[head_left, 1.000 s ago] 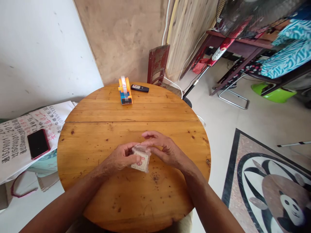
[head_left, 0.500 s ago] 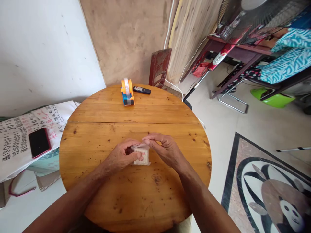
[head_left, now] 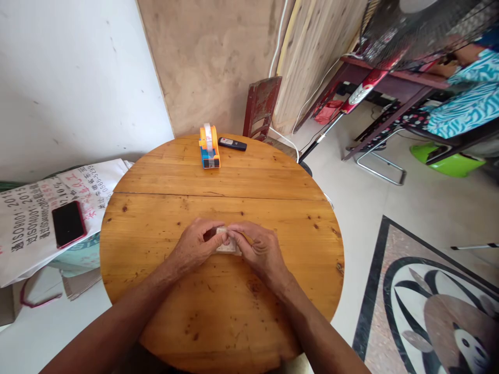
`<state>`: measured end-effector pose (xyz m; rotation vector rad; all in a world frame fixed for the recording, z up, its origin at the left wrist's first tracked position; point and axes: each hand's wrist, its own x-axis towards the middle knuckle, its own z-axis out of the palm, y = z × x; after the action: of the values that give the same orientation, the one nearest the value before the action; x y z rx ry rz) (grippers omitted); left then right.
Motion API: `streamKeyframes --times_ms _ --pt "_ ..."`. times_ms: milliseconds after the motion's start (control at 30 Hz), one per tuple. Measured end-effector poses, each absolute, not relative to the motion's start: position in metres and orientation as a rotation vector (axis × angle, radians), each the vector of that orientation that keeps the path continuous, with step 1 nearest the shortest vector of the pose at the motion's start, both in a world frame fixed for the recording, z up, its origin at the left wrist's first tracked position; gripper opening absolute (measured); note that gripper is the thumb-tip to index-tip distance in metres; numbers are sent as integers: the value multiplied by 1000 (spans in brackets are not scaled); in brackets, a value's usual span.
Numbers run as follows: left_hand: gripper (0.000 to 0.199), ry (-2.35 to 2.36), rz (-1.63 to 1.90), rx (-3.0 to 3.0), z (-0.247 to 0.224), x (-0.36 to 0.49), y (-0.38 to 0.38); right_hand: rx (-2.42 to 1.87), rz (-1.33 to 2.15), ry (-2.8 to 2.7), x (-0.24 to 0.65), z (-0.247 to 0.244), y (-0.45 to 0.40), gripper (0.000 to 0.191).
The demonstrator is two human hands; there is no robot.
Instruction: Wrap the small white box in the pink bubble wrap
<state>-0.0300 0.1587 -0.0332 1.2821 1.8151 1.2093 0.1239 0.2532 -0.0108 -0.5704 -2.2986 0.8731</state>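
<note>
A small whitish packet with a faint reddish mark lies low over the middle of the round wooden table. It looks wrapped in thin clear plastic. My left hand grips it from the left, with thumb and fingers closed at its upper edge. From the other side, my right hand pinches the same upper edge, thumb close to the left thumb. Fingers cover much of the packet's top, and what it contains cannot be made out.
At the table's far side stand an orange and blue tape dispenser and a black remote control. A phone lies on white printed sacks at left. A wooden chair, a fan and a seated person are beyond.
My right hand has come down and inward from lifting a thin flap of the wrapping to the packet's top edge. The hands are now closer together, and the view has shifted slightly.
</note>
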Motion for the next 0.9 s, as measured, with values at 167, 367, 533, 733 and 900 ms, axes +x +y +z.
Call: streamKeyframes --times_ms 167,367,533,733,900 --pt "40 1719 1249 1176 -39 -33 159 -512 698 -2307 127 -23 250 20" --pt "54 1553 1234 1018 -34 -34 156 -385 449 -2381 129 -20 250 18" --pt "52 1526 1239 1006 -34 -35 157 -406 219 -2431 130 -13 241 18" --pt "50 1487 1267 1017 -41 -37 157 -396 146 -2454 130 -17 234 23" --pt "49 1435 1273 1027 -40 -39 157 -400 260 -2449 152 -15 234 24"
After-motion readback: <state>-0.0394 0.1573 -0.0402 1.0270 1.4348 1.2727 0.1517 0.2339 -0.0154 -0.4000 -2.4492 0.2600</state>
